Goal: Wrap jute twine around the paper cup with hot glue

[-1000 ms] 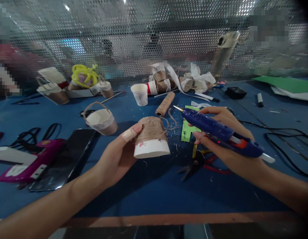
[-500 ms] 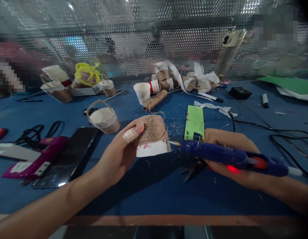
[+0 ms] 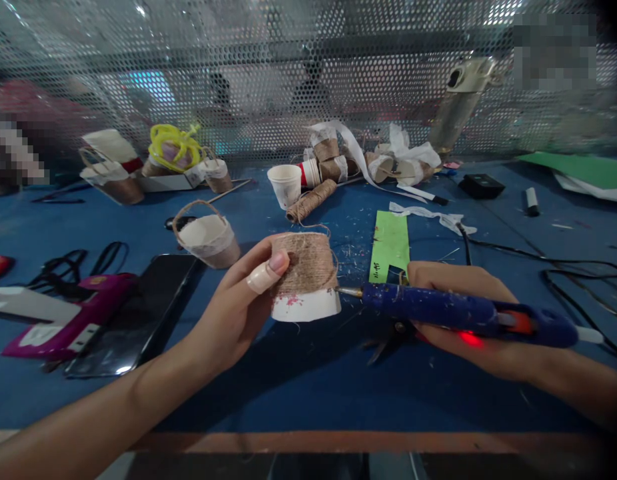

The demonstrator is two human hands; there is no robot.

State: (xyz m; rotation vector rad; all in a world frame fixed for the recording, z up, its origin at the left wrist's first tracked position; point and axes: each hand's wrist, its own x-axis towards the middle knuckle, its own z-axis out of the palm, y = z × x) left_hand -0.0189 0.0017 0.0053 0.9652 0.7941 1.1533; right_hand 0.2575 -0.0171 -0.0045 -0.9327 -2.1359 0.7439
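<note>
My left hand (image 3: 251, 287) holds a paper cup (image 3: 308, 273) upside down, its upper part wrapped in brown twine and its white rim part bare, with pink marks. My thumb, with a bandage round it, presses on the twine. My right hand (image 3: 463, 293) is closed round a blue glue gun (image 3: 428, 307) with a red light glowing beneath it. The gun's metal tip meets the cup's right side, at the lower edge of the twine. A strand runs from the cup toward a twine roll (image 3: 312, 201) behind it.
A small twine-handled basket (image 3: 211, 241), a black phone (image 3: 138, 313) and a purple device (image 3: 83, 313) lie to the left. Behind are white cups (image 3: 284, 187) and wrapped cups. Right of centre are a green strip (image 3: 390, 243), pliers-like tool (image 3: 386, 343) and black cables (image 3: 513, 252).
The cup has tilted slightly in my left hand, and its white rim part sits a little lower. The glue gun's tip has shifted slightly down along with the cup's side.
</note>
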